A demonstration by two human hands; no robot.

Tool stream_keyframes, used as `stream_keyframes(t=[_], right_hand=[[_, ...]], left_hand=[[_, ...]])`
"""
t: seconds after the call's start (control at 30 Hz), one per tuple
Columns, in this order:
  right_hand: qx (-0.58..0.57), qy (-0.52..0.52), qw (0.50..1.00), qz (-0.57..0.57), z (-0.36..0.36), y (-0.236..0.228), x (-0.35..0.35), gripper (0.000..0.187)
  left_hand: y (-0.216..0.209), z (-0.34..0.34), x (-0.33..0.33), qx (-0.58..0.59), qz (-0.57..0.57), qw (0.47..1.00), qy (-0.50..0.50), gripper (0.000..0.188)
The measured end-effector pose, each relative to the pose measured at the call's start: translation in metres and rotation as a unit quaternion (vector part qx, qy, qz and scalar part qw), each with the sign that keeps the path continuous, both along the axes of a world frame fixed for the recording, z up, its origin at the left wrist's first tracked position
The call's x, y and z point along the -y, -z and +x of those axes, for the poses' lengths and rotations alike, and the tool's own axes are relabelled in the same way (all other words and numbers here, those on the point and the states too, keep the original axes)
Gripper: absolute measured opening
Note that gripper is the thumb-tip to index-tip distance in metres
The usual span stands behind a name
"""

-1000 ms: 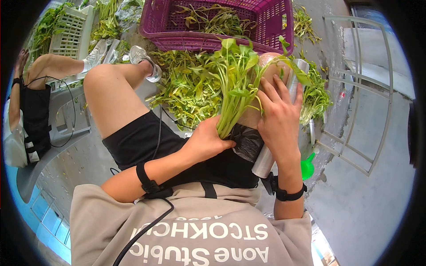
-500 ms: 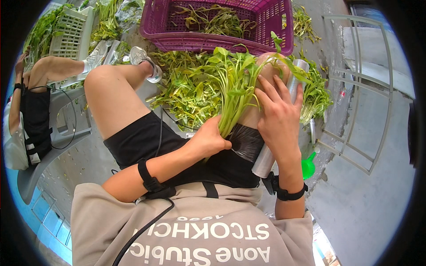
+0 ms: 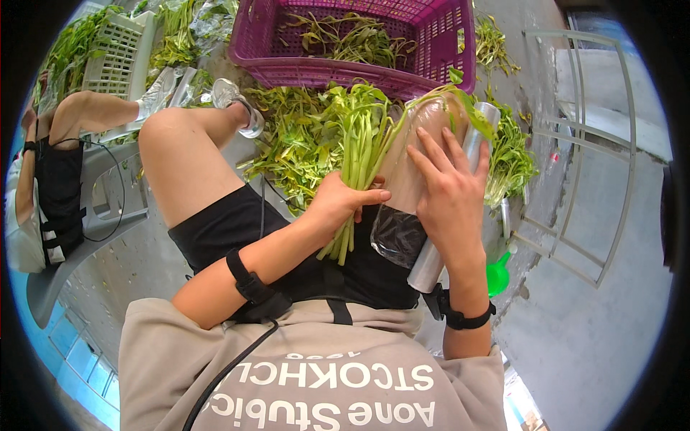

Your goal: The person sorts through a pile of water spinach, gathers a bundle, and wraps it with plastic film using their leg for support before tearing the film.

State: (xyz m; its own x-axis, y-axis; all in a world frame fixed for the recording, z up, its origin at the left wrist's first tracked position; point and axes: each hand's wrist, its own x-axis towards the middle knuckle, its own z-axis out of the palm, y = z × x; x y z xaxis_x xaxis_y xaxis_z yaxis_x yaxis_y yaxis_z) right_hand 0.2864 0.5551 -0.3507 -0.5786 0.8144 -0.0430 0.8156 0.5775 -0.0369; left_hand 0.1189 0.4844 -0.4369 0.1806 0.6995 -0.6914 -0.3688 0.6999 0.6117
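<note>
My left hand [image 3: 339,203] is closed around the stalks of a bunch of leafy greens [image 3: 361,140], its leaves pointing away from me and its cut ends over my lap. Across my right thigh lies a sheet of clear plastic film [image 3: 397,233], smooth over the knee and loose-edged on the black shorts. The roll of cling film [image 3: 425,269] rests along the outer side of that thigh. My right hand [image 3: 453,197] lies over the roll and film, fingers stretched and spread. A stray leafy stem [image 3: 476,118] arches over the knee beside the roll's far end.
A purple plastic crate [image 3: 323,72] with some greens stands ahead. Loose leaves [image 3: 295,144] cover the floor before it; more greens [image 3: 510,154] lie right. A green funnel-like object [image 3: 497,276] and metal frame [image 3: 575,136] are right. Another person [image 3: 65,187] sits left near a white basket [image 3: 115,57].
My left hand has shifted the bunch slightly left and turned it more upright, off the film on my thigh. The film now lies flatter. My right hand stays nearly still.
</note>
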Motion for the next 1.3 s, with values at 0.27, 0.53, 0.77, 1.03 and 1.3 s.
stream_keyframes(t=[0.27, 0.53, 0.77, 1.03, 1.3], right_hand=[[0.018, 0.001, 1.0, -0.022, -0.001, -0.003, 0.002, 0.044], [0.001, 0.007, 0.999, -0.032, -0.002, -0.003, 0.002, 0.056], [-0.044, 0.023, 0.999, -0.018, 0.005, 0.001, 0.001, 0.042], [-0.263, 0.225, 0.937, 0.045, 0.033, 0.011, 0.007, 0.068], [-0.607, 0.415, 0.629, -0.252, 0.072, 0.028, 0.012, 0.076]], left_hand=[[0.006, -0.002, -0.06, -0.012, 0.022, 0.988, -0.152, 0.03], [0.01, 0.001, -0.122, -0.049, 0.081, 0.994, -0.062, 0.029], [0.018, 0.009, -0.132, 0.002, 0.026, 0.996, -0.081, 0.017], [0.019, 0.007, -0.133, -0.054, 0.051, 0.988, -0.134, 0.011], [0.022, 0.006, -0.129, -0.066, 0.061, 0.988, -0.125, 0.016]])
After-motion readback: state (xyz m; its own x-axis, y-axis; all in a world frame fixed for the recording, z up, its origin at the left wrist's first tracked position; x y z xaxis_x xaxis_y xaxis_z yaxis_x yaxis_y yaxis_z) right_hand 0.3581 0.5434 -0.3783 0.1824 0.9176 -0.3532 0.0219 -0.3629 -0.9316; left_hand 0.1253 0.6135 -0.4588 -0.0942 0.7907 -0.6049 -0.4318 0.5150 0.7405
